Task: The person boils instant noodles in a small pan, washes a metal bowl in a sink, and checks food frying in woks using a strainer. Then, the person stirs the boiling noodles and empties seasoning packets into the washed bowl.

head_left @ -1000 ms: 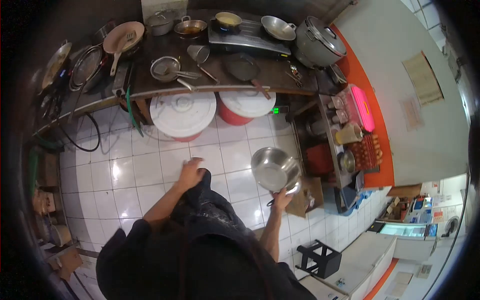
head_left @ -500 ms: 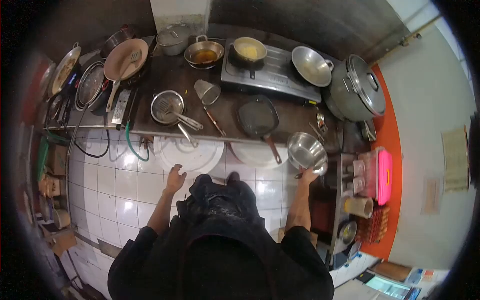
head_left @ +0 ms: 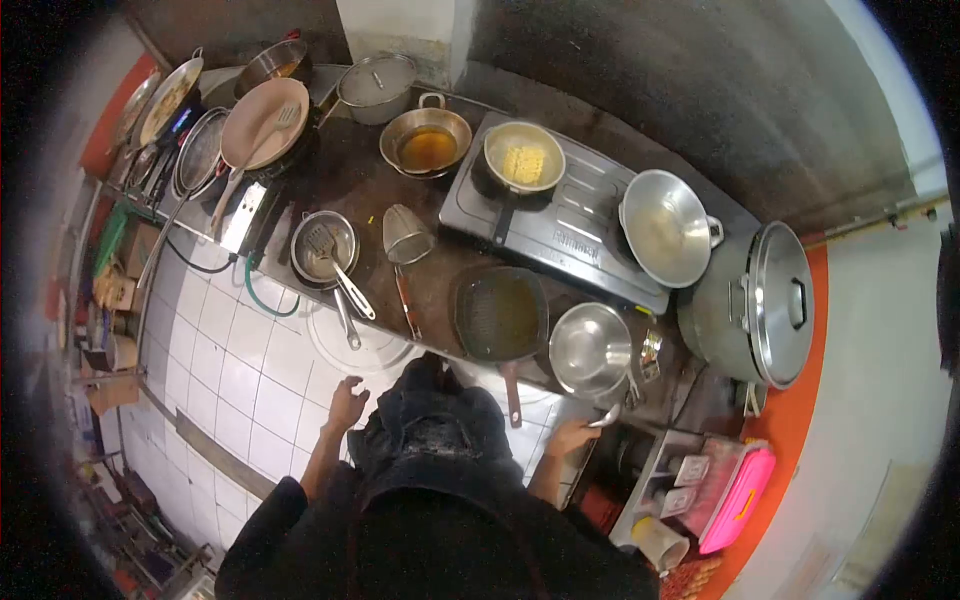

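- Head view: the metal bowl (head_left: 590, 350) is round, silver and shiny, with its wide mouth facing up. It sits on the dark counter (head_left: 350, 185), just past the right fingers and apart from them.
- A small shiny tool (head_left: 607, 415) pokes out from the right fingers. It looks like a spoon, but it is too small to be sure.
- The right hand (head_left: 572, 437) is curled tight around the near end of that tool.
- The left hand (head_left: 346, 404) is let go, its fingers a bit bent and spread.
- A white lid (head_left: 350, 335) is just past the left fingers.
- The black pan (head_left: 500, 315) is ahead, between both hands' fingers, beside the bowl.
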Action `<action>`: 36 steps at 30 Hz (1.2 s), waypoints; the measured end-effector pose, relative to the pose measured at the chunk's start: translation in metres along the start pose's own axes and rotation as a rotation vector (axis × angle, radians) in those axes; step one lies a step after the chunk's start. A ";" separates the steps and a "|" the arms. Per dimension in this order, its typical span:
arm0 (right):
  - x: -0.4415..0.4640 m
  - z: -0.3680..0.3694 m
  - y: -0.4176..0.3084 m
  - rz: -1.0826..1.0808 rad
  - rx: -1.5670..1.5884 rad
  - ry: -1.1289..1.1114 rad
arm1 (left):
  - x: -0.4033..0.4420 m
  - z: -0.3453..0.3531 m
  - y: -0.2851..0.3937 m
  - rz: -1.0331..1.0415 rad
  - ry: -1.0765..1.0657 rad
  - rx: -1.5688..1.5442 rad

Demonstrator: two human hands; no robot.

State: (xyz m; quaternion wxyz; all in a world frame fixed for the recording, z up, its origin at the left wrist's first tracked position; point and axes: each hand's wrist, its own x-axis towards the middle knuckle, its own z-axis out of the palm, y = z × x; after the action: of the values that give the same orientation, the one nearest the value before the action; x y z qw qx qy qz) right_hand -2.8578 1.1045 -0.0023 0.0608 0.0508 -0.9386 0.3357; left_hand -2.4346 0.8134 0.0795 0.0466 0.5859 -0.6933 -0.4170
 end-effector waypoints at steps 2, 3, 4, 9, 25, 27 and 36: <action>0.006 -0.009 -0.064 -0.024 0.054 -0.121 | -0.010 -0.007 0.022 -0.147 0.004 -0.074; 0.019 -0.012 -0.108 -0.078 0.098 -0.208 | -0.011 -0.002 0.021 -0.158 -0.001 -0.073; 0.038 -0.012 -0.159 -0.174 0.147 -0.303 | -0.011 0.006 0.017 -0.152 0.016 -0.100; 0.158 0.016 -0.418 -0.544 0.092 -0.703 | 0.003 0.031 0.020 -0.168 0.038 -0.176; 0.251 0.214 -0.486 -0.999 -0.518 -0.634 | -0.076 0.095 -0.114 -0.032 0.047 0.270; 0.251 0.198 -0.503 -0.958 -0.492 -0.699 | -0.078 0.074 -0.072 -0.079 0.051 0.195; 0.211 0.160 -0.508 -0.821 -0.440 -0.759 | -0.037 0.057 -0.034 -0.564 0.235 -0.658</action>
State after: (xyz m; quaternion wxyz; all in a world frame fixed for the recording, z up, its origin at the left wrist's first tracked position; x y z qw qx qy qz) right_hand -3.0093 0.6005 0.2236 -0.1448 0.5116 -0.8459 0.0410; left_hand -2.4287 0.8761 0.0369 0.1936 0.7495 -0.3266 -0.5423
